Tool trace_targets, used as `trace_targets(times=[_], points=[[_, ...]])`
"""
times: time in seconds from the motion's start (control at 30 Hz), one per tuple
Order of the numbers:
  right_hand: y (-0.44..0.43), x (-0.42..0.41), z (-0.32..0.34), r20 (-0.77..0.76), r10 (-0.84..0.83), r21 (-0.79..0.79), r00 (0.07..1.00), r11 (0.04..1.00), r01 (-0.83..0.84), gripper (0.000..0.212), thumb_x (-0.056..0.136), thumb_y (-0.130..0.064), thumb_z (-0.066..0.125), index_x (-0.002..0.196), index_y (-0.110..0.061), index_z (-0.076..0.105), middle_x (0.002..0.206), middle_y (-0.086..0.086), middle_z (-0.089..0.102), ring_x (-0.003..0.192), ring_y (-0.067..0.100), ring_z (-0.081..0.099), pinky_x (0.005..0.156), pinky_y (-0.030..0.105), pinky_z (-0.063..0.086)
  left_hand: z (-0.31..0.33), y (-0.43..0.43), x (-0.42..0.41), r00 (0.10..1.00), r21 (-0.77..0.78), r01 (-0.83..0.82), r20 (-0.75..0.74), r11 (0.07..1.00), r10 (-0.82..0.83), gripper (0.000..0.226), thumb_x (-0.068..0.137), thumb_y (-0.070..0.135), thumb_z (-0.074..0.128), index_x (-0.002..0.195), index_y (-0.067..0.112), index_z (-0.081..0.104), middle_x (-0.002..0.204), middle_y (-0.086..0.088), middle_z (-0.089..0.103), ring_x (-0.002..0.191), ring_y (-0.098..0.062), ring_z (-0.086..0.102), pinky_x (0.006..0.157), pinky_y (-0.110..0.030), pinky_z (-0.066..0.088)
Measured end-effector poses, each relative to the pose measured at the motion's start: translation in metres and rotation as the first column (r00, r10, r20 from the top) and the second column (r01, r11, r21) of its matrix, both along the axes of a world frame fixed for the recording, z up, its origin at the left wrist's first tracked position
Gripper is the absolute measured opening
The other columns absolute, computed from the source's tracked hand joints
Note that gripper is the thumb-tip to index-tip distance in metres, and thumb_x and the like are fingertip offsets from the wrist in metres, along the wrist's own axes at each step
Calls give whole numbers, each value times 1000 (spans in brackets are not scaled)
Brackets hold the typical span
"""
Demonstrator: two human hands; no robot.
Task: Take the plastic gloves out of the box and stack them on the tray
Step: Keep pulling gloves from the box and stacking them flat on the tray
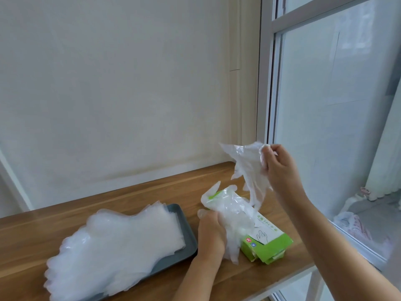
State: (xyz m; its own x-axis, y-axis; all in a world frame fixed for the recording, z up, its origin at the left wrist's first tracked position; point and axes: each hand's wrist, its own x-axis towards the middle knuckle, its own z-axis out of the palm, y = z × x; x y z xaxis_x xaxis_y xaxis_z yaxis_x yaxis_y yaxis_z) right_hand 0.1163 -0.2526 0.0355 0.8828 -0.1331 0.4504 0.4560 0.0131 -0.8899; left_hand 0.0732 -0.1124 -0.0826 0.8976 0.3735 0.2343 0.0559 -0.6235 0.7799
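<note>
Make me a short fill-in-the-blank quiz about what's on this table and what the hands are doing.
1. The right hand pinches one plastic glove in the air ____ the box.
2. The left hand holds that box, which is white and ____.
3. The stack of gloves lies on the tray, to the ____ of the box.
4. The tray rests on a ____ table.
Missing words: above; green; left; wooden.

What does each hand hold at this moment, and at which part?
The right hand pinches one lifted plastic glove at its upper edge. The left hand grips the bunch of gloves sticking out of the green box.
</note>
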Motion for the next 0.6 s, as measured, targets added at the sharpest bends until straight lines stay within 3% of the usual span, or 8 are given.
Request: trace_targets(times=[0.1,0.17,0.23,0.3,0.43,0.53,0.6], points=[[-5,-10,25,-42,199,-142,979,969,-203,35,89,-42,60,74,-11,53,56,-10,38,50,8,33,50,25,27,4,3,0,998,-40,55,16,998,-54,38,98,7,43,61,14,41,61,1,43,52,-6,36,50,-16,34],[-9,-18,41,-92,267,-333,959,900,-282,49,69,-53,71,69,-6,56,56,-5,36,51,10,29,50,23,23,13,10,0,992,-57,112,-47,992,-115,27,98,11,44,73,8,53,68,-4,53,59,-8,45,52,-15,36],[-12,-26,58,-129,307,-446,943,831,-332,38,64,-43,79,65,-10,62,54,-5,48,47,7,33,46,16,25,29,19,2,981,-61,143,-123,988,-150,25,99,12,43,79,8,56,72,-4,56,64,-9,49,52,-9,37],[-12,-30,73,-161,350,-507,923,773,-382,23,71,-34,78,69,-13,67,60,-3,63,44,6,37,43,14,28,48,29,5,963,-17,170,-211,985,-170,30,99,8,42,70,13,50,68,0,48,59,-6,46,50,-8,37],[-2,-31,93,-175,397,-598,901,684,-418,13,85,-27,68,83,-15,67,61,1,67,41,6,33,42,18,27,87,55,0,923,155,142,-378,978,-74,37,89,4,49,56,14,35,58,1,33,50,-10,31,45,-19,28],[9,-36,103,-155,419,-639,894,648,-415,10,89,-23,65,85,-14,66,60,0,68,41,2,41,43,12,33,108,79,-12,913,227,78,-408,971,22,27,85,7,55,60,5,47,59,1,36,52,-13,33,50,-24,29],[17,-40,109,-144,446,-679,883,605,-416,8,89,-20,65,86,-13,67,67,1,72,49,3,51,52,12,44,120,100,-25,893,170,162,-445,972,-71,13,86,6,55,76,11,60,75,0,55,67,-14,51,65,-27,42]])
